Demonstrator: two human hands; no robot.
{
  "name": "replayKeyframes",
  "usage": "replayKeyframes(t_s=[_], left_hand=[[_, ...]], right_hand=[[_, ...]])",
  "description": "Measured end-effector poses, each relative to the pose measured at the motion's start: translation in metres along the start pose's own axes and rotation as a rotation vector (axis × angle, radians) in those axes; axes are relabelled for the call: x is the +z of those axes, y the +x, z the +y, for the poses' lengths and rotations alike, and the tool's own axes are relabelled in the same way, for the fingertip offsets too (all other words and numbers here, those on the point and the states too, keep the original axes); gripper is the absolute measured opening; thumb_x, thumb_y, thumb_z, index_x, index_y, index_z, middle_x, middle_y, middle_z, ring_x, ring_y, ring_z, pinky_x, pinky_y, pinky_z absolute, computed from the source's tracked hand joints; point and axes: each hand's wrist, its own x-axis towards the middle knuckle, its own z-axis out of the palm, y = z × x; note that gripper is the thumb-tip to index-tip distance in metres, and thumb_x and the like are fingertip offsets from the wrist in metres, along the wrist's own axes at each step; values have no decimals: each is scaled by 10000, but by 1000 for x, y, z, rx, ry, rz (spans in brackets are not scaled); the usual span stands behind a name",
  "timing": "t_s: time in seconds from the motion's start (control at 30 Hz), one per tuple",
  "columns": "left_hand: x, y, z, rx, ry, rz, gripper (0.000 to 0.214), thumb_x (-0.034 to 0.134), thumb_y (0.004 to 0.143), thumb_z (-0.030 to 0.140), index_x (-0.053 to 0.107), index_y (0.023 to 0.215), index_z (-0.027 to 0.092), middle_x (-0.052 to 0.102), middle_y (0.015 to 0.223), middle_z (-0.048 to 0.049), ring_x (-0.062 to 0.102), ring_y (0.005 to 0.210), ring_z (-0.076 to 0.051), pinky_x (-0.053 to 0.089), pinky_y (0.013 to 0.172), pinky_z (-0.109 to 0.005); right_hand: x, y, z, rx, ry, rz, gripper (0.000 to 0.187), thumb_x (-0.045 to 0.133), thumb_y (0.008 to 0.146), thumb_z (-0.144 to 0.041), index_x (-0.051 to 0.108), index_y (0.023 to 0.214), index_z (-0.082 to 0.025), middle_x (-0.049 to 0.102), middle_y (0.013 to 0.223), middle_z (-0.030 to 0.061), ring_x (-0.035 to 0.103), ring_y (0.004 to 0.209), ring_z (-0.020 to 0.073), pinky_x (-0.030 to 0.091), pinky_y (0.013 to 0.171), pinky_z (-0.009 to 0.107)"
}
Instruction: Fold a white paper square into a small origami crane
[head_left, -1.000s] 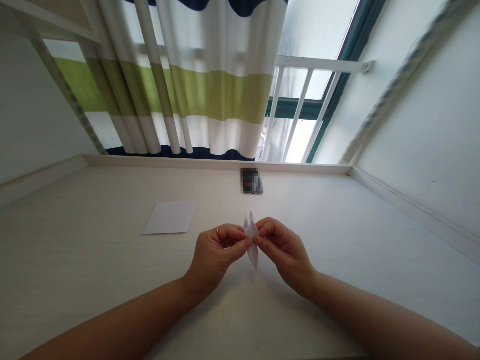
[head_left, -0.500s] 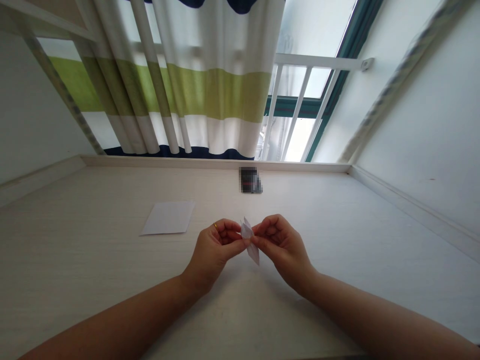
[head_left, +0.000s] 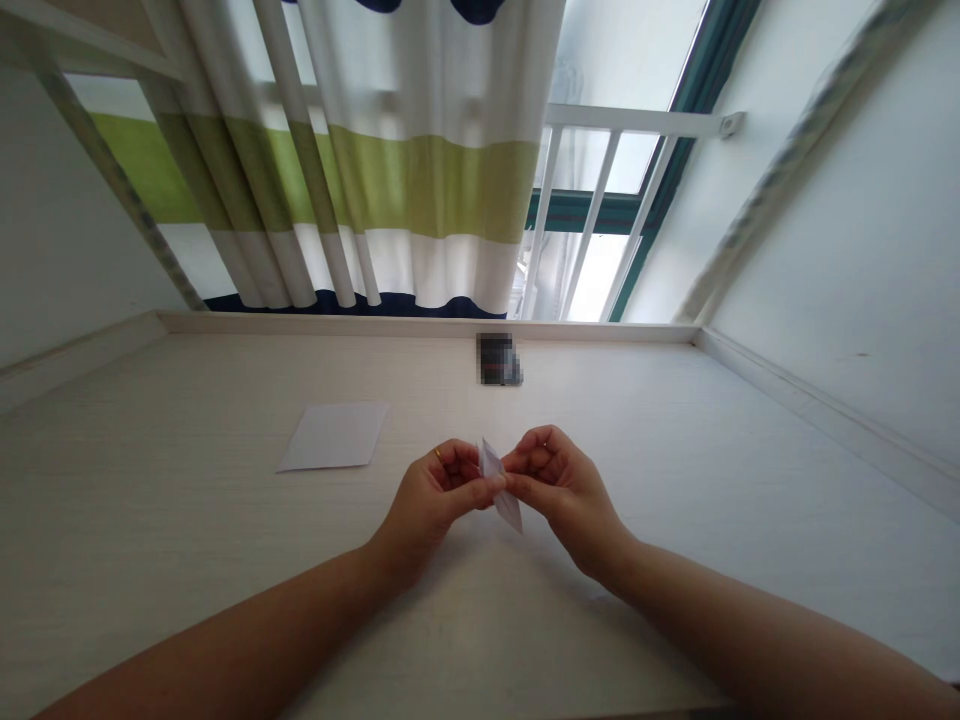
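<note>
A small piece of folded white paper (head_left: 510,510) is held above the tabletop, tilted, with pointed ends at top and bottom. My left hand (head_left: 442,490) pinches it from the left between thumb and fingers; a gold ring shows on one finger. From the right, my right hand (head_left: 559,480) pinches the same paper, its thumb meeting the left thumb near the middle. The fingertips cover part of the folds. To the left of my hands a flat sheet of white paper (head_left: 335,436) lies on the table.
The pale table (head_left: 187,520) has a raised rim (head_left: 337,324) along its back edge. Near that rim lies a dark, pixelated object (head_left: 496,360). Beyond are a striped curtain (head_left: 435,190), a white railing (head_left: 637,120) and a window. White walls stand on both sides.
The upper points of the folded paper, apart before, now lie closer together as one tip. Both hands keep their pinch and have barely moved.
</note>
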Motion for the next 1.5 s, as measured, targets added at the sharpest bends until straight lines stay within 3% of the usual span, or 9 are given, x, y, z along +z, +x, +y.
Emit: replayKeyframes(t_s=[0.17,0.37,0.67,1.0,1.1,1.5], left_hand=[[-1,0,0,72,119,15,159,665,626,252,553,668,148,521,614,38,466,582,-74,389,579,-201],[-1,-1,2,45,216,33,160,637,648,288,590,646,135,527,574,28,467,562,-85,381,556,-204],[-3,2,3,11,196,39,172,622,661,304,607,635,134,542,565,21,473,558,-86,386,579,-210],[0,2,1,-23,63,0,178,623,660,298,587,592,138,523,559,29,449,556,-79,373,582,-206],[1,0,2,-60,35,-16,169,651,634,296,600,672,140,559,620,19,477,569,-83,388,597,-217],[3,-2,3,-105,66,-53,190,660,628,311,580,634,139,545,573,19,485,564,-94,384,606,-228]], right_hand=[[1,0,-1,45,-10,-13,291,687,604,-137,438,749,-186,595,654,-45,567,608,88,440,595,227],[1,0,0,64,-43,-34,299,690,600,-154,432,748,-184,591,644,-43,568,622,99,424,616,246],[-3,5,2,139,-92,-70,263,668,621,-164,447,762,-167,553,611,-51,518,583,77,384,582,228],[0,0,-3,63,-18,-107,339,664,624,-135,391,815,-198,545,594,-70,510,559,82,362,549,224],[0,-1,-4,36,-3,-89,338,659,634,-140,384,821,-201,556,606,-64,518,561,87,376,558,234],[-1,1,-2,29,-16,-62,325,659,634,-180,388,812,-196,540,605,-56,517,562,94,401,576,254]])
